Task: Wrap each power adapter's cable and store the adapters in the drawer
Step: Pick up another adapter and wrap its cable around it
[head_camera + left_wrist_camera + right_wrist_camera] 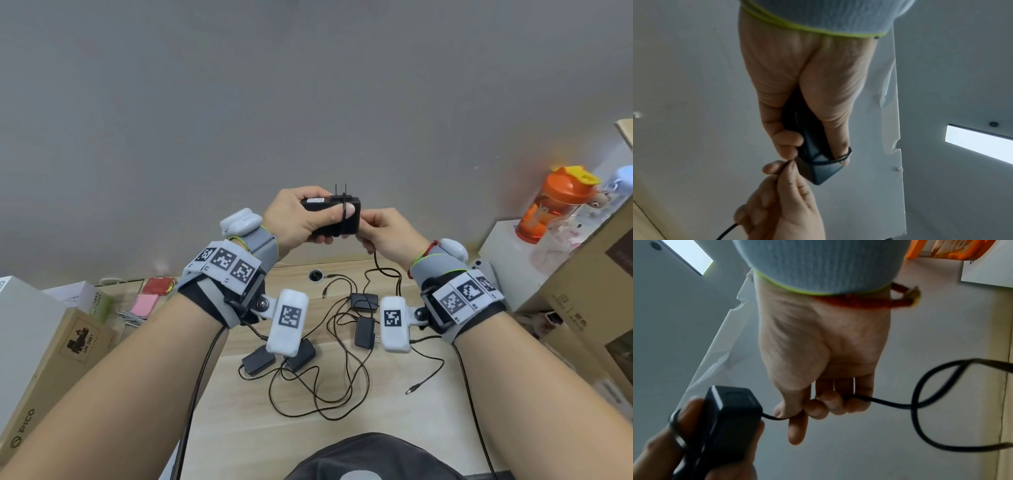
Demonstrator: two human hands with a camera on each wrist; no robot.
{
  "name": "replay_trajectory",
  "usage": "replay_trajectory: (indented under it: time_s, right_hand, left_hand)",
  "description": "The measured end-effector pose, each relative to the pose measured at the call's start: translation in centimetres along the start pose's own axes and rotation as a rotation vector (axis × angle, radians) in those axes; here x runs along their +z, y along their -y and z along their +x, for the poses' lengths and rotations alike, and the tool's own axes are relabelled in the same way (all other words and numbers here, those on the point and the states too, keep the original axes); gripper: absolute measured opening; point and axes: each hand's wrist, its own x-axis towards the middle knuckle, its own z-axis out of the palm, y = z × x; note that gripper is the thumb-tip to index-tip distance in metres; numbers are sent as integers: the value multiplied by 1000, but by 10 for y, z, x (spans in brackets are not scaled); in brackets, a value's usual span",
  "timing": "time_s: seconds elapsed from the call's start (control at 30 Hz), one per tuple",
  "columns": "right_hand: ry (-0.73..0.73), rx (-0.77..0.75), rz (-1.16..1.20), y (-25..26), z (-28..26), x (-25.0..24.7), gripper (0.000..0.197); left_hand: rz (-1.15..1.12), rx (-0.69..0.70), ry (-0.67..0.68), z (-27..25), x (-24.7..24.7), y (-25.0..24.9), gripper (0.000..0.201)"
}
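While four adapters [364, 331] lie in tangled cords on the desk [428, 404], the left hand [298, 219] grips a fifth adapter [337, 219] raised above it, thumb under one cable loop. Just beside it, the right hand [387, 234] pinches the cable [920, 404] at the adapter's corner.
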Motion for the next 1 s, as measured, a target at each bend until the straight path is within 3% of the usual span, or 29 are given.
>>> replay_trajectory:
  time_s: [0.2,0.43,0.83,1.0]
  right_hand:
    - [174,47,-39,1,-10,20,33]
    - [177,-33,-138,23,-14,18,31]
    - [-24,-124,-91,45,-2,-12,15]
    - [-124,-168,-32,44,5,-20,15]
  left_hand:
    - [-107,13,-203,14,-4,3,20]
    - [58,-4,-269,20,-16,25,26]
    - [317,16,-29,11,-17,28,22]
    - [342,18,108,5,-13,17,37]
